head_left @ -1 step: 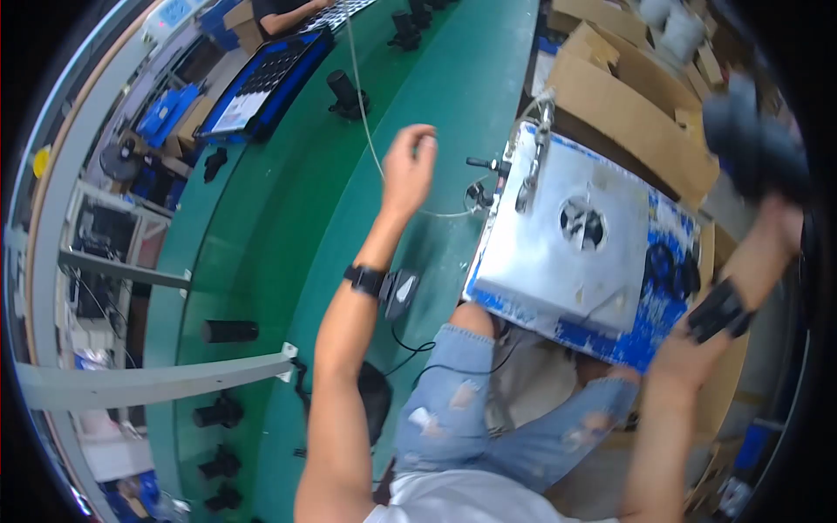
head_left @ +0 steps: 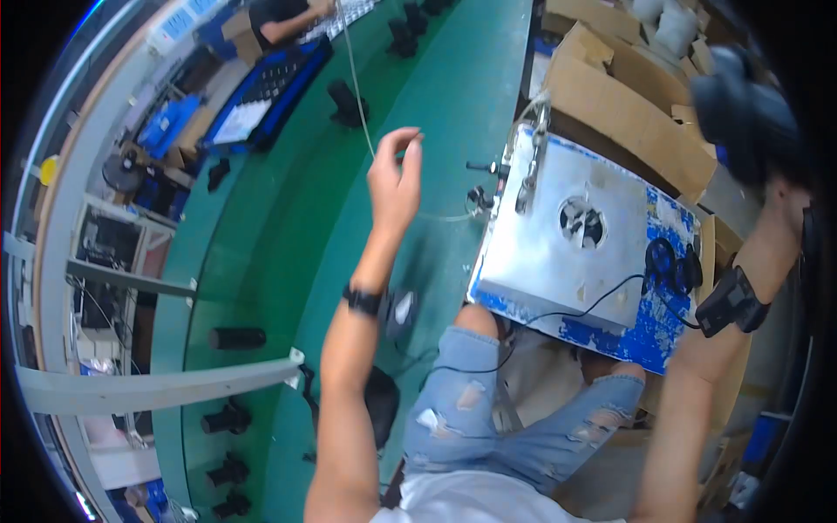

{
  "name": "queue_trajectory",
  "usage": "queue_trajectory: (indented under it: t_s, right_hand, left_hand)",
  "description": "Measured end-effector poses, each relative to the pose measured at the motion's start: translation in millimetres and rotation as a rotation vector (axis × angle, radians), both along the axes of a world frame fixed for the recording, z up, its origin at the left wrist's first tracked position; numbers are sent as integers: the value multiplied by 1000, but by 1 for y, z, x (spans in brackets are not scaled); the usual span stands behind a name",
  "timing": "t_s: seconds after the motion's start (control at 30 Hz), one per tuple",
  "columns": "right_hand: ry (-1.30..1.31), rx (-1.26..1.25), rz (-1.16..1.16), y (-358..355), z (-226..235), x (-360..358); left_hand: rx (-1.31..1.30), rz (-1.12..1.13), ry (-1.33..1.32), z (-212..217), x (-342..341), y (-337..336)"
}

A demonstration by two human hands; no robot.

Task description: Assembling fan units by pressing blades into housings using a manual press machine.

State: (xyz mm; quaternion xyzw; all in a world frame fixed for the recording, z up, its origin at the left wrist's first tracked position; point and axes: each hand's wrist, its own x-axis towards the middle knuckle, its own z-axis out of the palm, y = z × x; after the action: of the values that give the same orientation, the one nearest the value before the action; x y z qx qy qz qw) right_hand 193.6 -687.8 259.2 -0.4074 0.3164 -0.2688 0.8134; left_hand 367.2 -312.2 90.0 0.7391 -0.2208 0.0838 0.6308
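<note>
My left hand (head_left: 394, 185) is raised over the green table (head_left: 288, 227), its thumb and fingertips pinched on a thin clear tube (head_left: 356, 78). The tube runs on to a small fitting (head_left: 478, 199) at the edge of a metal plate (head_left: 558, 261). The plate has peeling blue film and a round fan opening (head_left: 581, 222), and it rests over my knees. My right hand (head_left: 789, 199) is lifted at the far right and grips a dark, blurred object (head_left: 741, 109). A black strap (head_left: 731, 302) sits on that forearm and a black watch (head_left: 362, 301) on my left wrist.
Open cardboard boxes (head_left: 628, 105) stand behind the plate. A black cable with a coil (head_left: 671, 261) lies on the plate's right side. Several black cylinders (head_left: 235, 338) sit on the green table. Another person (head_left: 283, 22) works by a blue tray (head_left: 261, 87) at the far end.
</note>
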Motion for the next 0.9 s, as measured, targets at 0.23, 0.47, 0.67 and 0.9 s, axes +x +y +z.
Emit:
queue_trajectory:
  t_s: [0.23,0.47,0.67,0.9]
  right_hand:
    - [-648,-969,831,245,-90,-23]
    - [-55,-888,375,131,-179,-135]
    - [488,-1017,125,-46,-320,-177]
    - [983,-1280,309,-43,-341,-120]
  left_hand:
    - [196,-239,-265,45,-166,33]
    - [84,449,-59,-63,-47,219]
    - [665,1093,261,-146,14,324]
    - [635,1108,357,-115,30,349]
